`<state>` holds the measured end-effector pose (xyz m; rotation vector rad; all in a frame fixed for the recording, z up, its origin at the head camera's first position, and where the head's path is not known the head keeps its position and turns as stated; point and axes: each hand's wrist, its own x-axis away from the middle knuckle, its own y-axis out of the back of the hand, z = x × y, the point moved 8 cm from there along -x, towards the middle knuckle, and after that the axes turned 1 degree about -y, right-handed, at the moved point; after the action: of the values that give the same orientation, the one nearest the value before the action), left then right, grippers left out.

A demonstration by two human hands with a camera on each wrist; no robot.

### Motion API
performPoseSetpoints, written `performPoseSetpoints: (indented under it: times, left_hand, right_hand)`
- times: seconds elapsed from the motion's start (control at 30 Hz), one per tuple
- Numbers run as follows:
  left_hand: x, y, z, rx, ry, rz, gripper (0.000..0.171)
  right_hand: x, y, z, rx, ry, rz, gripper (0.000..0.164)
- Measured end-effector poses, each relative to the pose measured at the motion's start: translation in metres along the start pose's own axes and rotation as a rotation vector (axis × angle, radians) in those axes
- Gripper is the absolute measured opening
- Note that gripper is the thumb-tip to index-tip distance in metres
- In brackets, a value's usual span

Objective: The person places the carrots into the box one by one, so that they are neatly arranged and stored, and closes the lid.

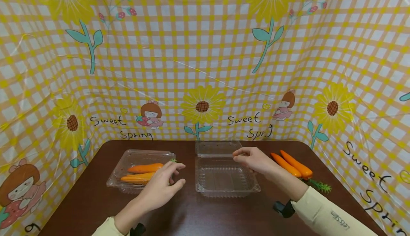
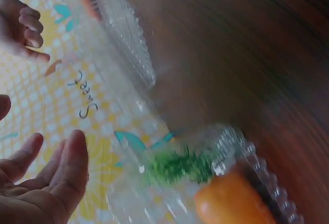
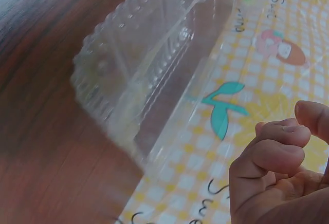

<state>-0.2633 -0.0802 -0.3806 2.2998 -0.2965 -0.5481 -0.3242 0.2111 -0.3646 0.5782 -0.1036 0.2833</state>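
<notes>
Carrots [image 1: 145,168], two and bright orange, lie side by side in a clear plastic box [image 1: 119,168] at the left of a dark brown table [image 1: 192,214]; green leaves [image 1: 173,160] show at the box's right end. A person's left hand [image 1: 164,179] hovers by that end, fingers relaxed and thumb well apart, a wide grip with bare air between. Near the middle stands a second clear box [image 1: 221,194], its lid [image 1: 217,147] folded back on the far side, the table's brown showing through its floor. The right hand [image 1: 253,161] is over this box's far right part, fingers loosely bent and a narrow gap left to the thumb; whether it brushes the plastic, I cannot tell. To the right, two more carrots [image 1: 298,164] lie together on the table, tips pointing far, green tops [image 1: 320,186] near. Pale sleeves [image 1: 333,216] cover the forearms. Behind hangs a yellow checked sheet [image 1: 192,68] with sunflowers and the words "Sweet Spring".
</notes>
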Motion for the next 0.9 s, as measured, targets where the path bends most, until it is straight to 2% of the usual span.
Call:
performPoseSetpoints:
  times: [0.13, 0.43, 0.63, 0.9]
  left_hand:
    - [-0.008, -0.014, 0.001, 0.001, 0.006, 0.036, 0.043]
    - [-0.02, -0.044, 0.006, 0.044, 0.075, 0.091, 0.059]
    - [-0.024, -0.056, 0.012, 0.045, 0.129, 0.101, 0.064]
    - [-0.025, -0.07, 0.018, 0.023, 0.197, 0.169, 0.073]
  right_hand:
    - [0.003, 0.011, -0.009, -0.004, -0.011, -0.024, 0.038]
    - [0.012, 0.024, -0.023, 0.008, -0.005, -0.041, 0.043]
    - [0.016, 0.03, -0.035, -0.005, -0.022, -0.065, 0.047]
    - [0.024, 0.044, -0.045, -0.01, -0.028, -0.11, 0.049]
